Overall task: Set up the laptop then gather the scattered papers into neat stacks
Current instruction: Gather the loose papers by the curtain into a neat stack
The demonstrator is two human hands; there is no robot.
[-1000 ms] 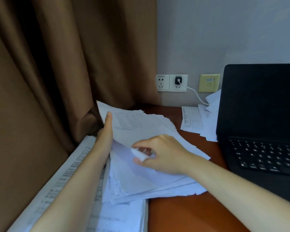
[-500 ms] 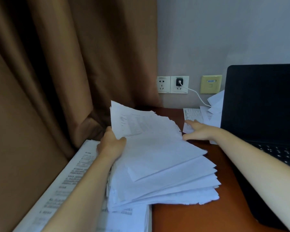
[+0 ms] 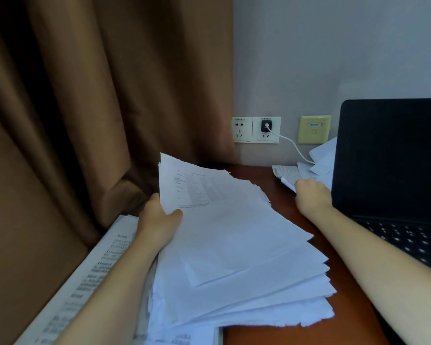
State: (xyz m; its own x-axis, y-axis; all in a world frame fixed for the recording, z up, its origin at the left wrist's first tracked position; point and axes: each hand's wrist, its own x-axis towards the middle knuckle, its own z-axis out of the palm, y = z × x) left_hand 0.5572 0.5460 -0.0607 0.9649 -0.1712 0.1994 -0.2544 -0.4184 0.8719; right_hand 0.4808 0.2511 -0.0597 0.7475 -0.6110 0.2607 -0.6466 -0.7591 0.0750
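Observation:
My left hand [image 3: 159, 220] grips the left edge of a fanned bundle of white papers [image 3: 234, 245], its thumb on top, lifting it off the brown desk [image 3: 254, 175]. My right hand [image 3: 311, 195] reaches to the back of the desk and its curled fingers pinch the corner of a printed sheet [image 3: 286, 174] lying beside other loose sheets [image 3: 321, 158]. The black laptop [image 3: 393, 158] stands open at the right, its screen dark and its keyboard [image 3: 413, 242] partly behind my right forearm.
A thick stack of printed pages [image 3: 92, 275] lies at the desk's left edge under my left arm. Brown curtains [image 3: 97, 95] hang left. Wall sockets [image 3: 256, 129] hold a black plug with a white cable [image 3: 294, 145]; a yellow wall plate [image 3: 314, 129] sits beside them.
My right hand left the bundle, crossed to the back right and took hold of the printed sheet's corner. My left hand raised the bundle and now grips it with the thumb on top.

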